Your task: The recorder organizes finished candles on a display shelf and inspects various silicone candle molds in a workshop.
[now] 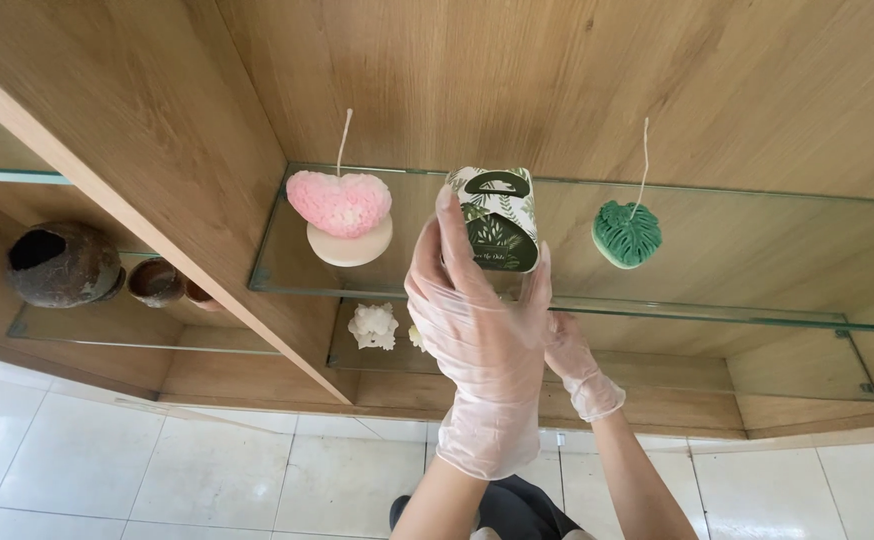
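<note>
The small box (pixel 497 220), white and green with leaf prints, stands on the glass shelf (pixel 717 290), between the pink heart candle (pixel 340 203) and the green leaf candle (pixel 627 235). The left hand (pixel 477 320) wraps its fingers around the box's side. The right hand (pixel 569 360) is mostly hidden, so I cannot tell its grip. The gloves look slippery; the box could slide off the smooth glass or bump a candle. The box stands tall, handle pointing up.

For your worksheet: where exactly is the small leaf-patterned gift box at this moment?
In the head view, the gift box stands on the upper glass shelf, between the pink heart candle and the green leaf candle, with the left hand touching it.
</note>
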